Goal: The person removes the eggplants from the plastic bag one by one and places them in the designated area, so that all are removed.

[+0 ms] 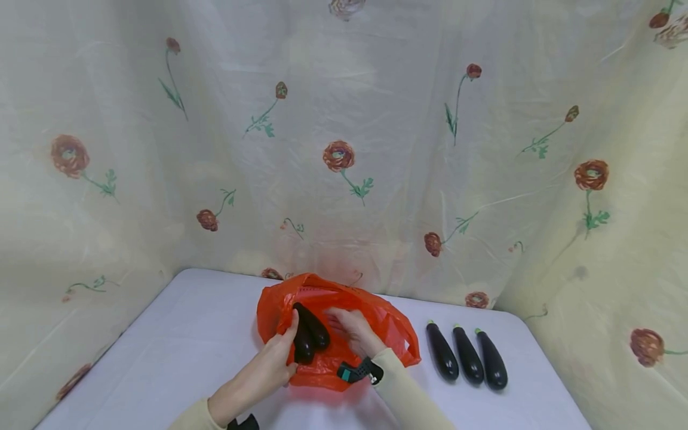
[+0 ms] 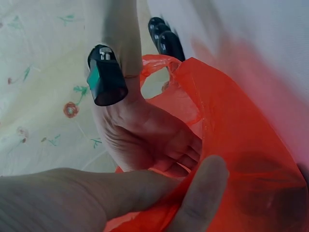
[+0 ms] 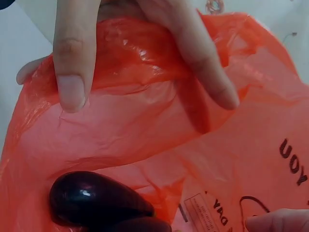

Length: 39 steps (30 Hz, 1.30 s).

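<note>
Left hand (image 1: pixel 277 358) pinches red bag (image 1: pixel 335 359) at edge | right hand (image 1: pixel 352 329) within, fingers loose, holding nothing | two eggplants (image 1: pixel 304 346) in bag, three eggplants (image 1: pixel 469 357) on table (image 1: pixel 177 346) | best hold bag wide — without straining it

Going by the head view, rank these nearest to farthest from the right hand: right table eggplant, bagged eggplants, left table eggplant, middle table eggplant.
From the right hand:
1. Bagged eggplants: just to its left.
2. Left table eggplant: right of the bag.
3. Middle table eggplant: next along.
4. Right table eggplant: far right.
</note>
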{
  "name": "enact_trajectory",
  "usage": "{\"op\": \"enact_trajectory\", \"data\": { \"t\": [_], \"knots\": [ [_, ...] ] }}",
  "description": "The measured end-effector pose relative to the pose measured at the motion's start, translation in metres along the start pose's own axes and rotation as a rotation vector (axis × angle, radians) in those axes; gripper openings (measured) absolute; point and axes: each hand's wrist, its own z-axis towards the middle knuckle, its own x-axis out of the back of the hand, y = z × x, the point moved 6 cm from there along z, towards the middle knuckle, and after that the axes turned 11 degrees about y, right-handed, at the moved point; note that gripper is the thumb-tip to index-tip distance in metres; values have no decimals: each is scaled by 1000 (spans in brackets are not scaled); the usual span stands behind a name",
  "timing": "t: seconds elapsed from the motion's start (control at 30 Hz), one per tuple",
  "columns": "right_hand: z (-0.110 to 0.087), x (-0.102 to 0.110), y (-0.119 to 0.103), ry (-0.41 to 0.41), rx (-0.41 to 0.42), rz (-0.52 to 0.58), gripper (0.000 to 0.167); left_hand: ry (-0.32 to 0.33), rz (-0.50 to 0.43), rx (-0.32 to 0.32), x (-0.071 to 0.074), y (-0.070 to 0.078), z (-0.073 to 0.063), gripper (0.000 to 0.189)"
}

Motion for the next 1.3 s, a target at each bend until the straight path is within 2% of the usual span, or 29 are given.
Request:
{"op": "enact_trajectory", "data": {
  "t": [0.37,0.6,0.8,1.03,1.3],
  "knots": [
    [9,-8,8,62,38,-102,21,-10,-13,11,0,1,0,102],
    [13,-15,7,59,92,-166,25,-10,-13,23,1,1,2,102],
    [19,-16,16,58,129,-215,29,-7,-13,18,1,1,1,102],
    [18,-15,24,62,95,-223,33,-7,-16,20,0,-1,0,100],
    [17,-16,25,72,113,-256,33,9,9,-14,1,0,-1,102]
  ]
}}
